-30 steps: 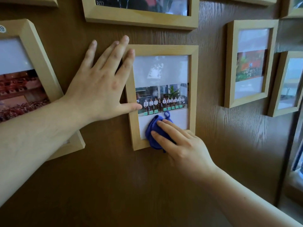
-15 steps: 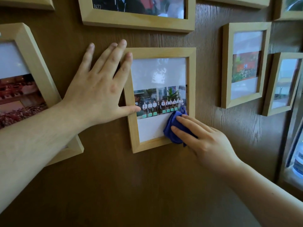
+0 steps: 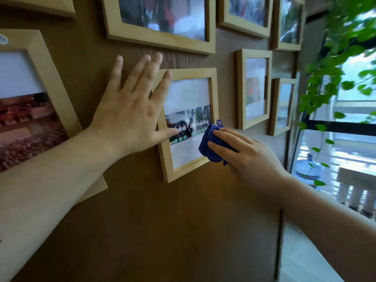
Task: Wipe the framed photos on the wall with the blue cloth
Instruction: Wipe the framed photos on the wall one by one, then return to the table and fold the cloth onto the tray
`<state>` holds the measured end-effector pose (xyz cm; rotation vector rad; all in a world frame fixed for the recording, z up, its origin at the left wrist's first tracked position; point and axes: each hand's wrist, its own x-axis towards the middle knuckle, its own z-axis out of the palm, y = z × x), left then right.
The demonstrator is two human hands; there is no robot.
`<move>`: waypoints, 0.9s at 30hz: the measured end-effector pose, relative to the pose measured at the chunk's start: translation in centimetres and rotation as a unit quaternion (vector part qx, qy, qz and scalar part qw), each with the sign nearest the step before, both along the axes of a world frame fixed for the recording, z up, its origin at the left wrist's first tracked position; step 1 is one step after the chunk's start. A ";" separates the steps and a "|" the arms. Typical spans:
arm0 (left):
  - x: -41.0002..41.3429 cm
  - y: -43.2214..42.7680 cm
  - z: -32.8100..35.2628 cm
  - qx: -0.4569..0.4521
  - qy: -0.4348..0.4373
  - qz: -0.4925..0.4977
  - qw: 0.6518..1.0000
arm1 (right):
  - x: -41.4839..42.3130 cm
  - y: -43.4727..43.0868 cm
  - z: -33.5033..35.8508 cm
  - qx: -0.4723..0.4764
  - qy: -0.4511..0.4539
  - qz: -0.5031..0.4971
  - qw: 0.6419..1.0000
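Head view: blue cloth [image 3: 210, 146] is pressed under right hand [image 3: 250, 157] fingers [image 3: 220, 148] on one frame [image 3: 213, 94] — left hand [image 3: 130, 119] is spread flat; other frames seem left to wipe.

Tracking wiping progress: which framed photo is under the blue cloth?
The small group-photo frame at centre, braced by the left hand; the blue cloth presses its lower right corner.

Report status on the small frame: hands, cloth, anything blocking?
Left hand flat, bracing small frame at its left edge. Right hand pressing blue cloth on frame's lower right corner. Nothing in the way; neighbouring frame apart to the right.
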<state>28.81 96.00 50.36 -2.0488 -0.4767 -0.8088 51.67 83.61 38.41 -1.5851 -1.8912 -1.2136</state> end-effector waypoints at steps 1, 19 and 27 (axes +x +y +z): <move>0.0 -0.5 0.0 -0.001 0.000 -0.010 1.000 | -0.4 -0.5 0.2 -0.008 -0.002 -0.012 1.000; 0.8 -12.4 -10.7 -0.032 0.137 -0.311 0.940 | -10.8 -23.6 -3.4 -0.145 -0.017 -0.296 0.944; -0.1 -21.6 -15.2 -0.051 0.179 -0.419 0.889 | -18.2 -35.5 -6.1 -0.135 0.034 -0.400 0.906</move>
